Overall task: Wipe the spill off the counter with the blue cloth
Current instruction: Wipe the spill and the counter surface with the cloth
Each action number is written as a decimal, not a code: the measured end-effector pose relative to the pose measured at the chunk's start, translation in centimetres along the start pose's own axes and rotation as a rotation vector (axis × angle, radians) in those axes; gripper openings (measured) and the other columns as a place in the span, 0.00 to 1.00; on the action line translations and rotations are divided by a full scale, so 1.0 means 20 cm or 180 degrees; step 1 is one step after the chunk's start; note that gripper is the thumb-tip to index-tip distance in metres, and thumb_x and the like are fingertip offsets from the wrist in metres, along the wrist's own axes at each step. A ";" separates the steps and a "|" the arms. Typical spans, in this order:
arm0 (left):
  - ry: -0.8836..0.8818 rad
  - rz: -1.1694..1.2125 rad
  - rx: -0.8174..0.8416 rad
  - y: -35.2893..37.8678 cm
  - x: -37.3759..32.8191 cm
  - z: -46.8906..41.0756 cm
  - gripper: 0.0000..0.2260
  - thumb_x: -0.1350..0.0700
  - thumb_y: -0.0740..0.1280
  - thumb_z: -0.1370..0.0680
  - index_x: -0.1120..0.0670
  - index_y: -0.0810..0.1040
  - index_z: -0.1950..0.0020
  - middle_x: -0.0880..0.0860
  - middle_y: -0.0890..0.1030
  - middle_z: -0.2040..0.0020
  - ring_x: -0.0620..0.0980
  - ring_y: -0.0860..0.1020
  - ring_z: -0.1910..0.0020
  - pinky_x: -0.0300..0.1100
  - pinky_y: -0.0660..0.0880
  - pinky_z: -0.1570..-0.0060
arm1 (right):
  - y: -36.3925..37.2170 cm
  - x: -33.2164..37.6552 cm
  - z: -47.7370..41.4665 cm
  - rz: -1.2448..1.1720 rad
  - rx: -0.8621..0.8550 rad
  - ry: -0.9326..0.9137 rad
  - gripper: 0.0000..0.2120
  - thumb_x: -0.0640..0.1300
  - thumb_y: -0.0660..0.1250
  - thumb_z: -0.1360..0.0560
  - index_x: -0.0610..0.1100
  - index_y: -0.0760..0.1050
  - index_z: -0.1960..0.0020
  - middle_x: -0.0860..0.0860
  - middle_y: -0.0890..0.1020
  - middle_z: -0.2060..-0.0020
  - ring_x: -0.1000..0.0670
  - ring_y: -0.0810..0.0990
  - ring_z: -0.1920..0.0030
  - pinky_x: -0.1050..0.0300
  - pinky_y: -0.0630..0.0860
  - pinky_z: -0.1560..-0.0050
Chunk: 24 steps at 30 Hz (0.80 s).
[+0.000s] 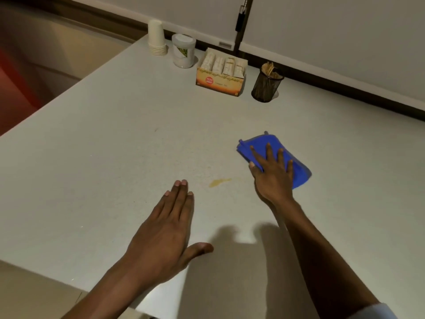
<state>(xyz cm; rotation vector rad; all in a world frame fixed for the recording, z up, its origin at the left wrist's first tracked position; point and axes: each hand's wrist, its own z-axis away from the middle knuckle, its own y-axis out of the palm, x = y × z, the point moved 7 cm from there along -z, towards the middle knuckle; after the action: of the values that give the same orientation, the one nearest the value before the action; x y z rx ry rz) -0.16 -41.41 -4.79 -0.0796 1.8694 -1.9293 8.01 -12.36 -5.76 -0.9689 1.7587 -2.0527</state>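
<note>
Blue cloth (pixel 276 155) sits folded on the counter (pixel 115 146), right hand (pixel 272 173) spread flat on it, just right of the yellowish spill (pixel 219 182). Left hand (pixel 165 231) rests flat, fingers together.

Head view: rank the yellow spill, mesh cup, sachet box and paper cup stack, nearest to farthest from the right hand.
From the right hand, flat on the blue cloth:
1. Yellow spill, just to its left.
2. Mesh cup, straight behind.
3. Sachet box, behind, leftward.
4. Paper cup stack, far back left.
</note>
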 end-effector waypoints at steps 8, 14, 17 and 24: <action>0.0027 0.0070 -0.0121 -0.04 0.20 -0.04 0.51 0.21 0.43 0.22 0.59 0.39 0.14 0.58 0.34 0.14 0.54 0.34 0.14 0.51 0.44 0.15 | 0.14 0.27 0.45 0.0258 -0.0176 -0.0771 0.26 0.58 0.52 0.15 0.68 0.52 0.19 0.57 0.48 0.15 0.48 0.42 0.15 0.40 0.39 0.17; -0.0112 0.0038 0.0079 -0.14 0.39 -0.06 0.53 0.20 0.46 0.23 0.58 0.37 0.14 0.56 0.31 0.15 0.52 0.29 0.16 0.45 0.33 0.19 | 0.04 0.09 0.19 -0.0235 -0.0079 0.0133 0.23 0.59 0.54 0.14 0.69 0.56 0.20 0.58 0.48 0.15 0.50 0.40 0.15 0.39 0.37 0.18; -0.0118 -0.0034 0.0152 -0.14 0.41 -0.05 0.52 0.21 0.45 0.22 0.58 0.36 0.14 0.57 0.29 0.15 0.53 0.28 0.16 0.44 0.31 0.20 | 0.12 0.31 0.11 -0.0028 0.0014 -0.0124 0.24 0.60 0.53 0.14 0.70 0.55 0.20 0.56 0.48 0.15 0.47 0.40 0.15 0.38 0.36 0.18; -0.0210 0.0233 0.0340 -0.11 0.44 -0.08 0.62 0.16 0.28 0.38 0.56 0.32 0.15 0.55 0.25 0.17 0.51 0.26 0.18 0.44 0.32 0.21 | 0.24 0.49 0.53 0.0454 -0.0025 -0.0979 0.31 0.55 0.57 0.16 0.67 0.48 0.18 0.54 0.47 0.15 0.44 0.41 0.15 0.35 0.43 0.18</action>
<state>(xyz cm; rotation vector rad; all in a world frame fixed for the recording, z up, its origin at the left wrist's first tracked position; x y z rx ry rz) -9.30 -43.01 -5.17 -0.0406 1.7006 -1.9489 6.46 -27.52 -6.75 -1.0629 1.6243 -1.7075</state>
